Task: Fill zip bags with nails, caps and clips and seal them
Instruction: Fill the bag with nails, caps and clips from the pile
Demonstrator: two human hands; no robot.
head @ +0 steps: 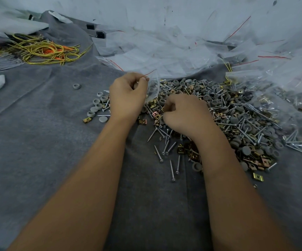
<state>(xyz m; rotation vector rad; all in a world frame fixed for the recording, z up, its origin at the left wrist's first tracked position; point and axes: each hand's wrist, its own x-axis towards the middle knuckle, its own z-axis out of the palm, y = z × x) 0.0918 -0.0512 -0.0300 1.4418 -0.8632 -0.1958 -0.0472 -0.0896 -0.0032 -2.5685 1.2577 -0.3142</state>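
Zip bag (152,87), clear with a red seal line, is hanging from the left hand (127,96), whose thumb and forefinger are pinching its top edge, at the near edge of the hardware pile (237,120). The right hand (184,113) is resting on that pile, fingers curling around small pieces; which pieces cannot be told. Loose grey caps (96,107) are lying just left of the pile on the grey cloth (38,142).

Left hand (127,96) pinching top edge of clear zip bag (152,87) above mixed pile (233,120) of screws, grey caps, brass clips. Right hand (184,113) curled, fingers down in pile. Grey cloth (38,142) underneath. Empty bags (173,51) heaped behind; yellow-green wires (43,49) far left.
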